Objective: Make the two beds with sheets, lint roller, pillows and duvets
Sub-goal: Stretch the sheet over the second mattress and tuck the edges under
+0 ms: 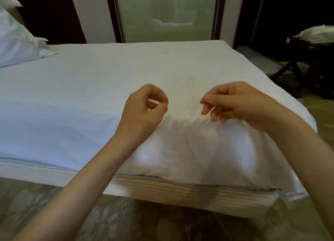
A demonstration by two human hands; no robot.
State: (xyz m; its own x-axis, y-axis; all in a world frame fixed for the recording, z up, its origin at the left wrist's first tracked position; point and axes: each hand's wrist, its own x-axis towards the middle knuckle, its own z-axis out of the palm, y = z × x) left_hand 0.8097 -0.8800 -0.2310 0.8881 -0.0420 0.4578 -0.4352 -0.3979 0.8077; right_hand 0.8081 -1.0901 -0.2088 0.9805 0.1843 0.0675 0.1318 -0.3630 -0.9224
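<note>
A white sheet covers the mattress of the bed in front of me. Near the bed's right corner the sheet is bunched into a raised fold and hangs blurred over the near side. My left hand is at the fold's left end, its fingers curled and thumb meeting forefinger in a pinch. My right hand is at the fold's right end, with its curled fingertips on the cloth. A white pillow lies at the far left of the bed.
Behind the bed stands a frosted glass panel in a dark frame. At the right, a dark folding stand carries white linen. Patterned carpet runs along the near side of the bed and around the right corner.
</note>
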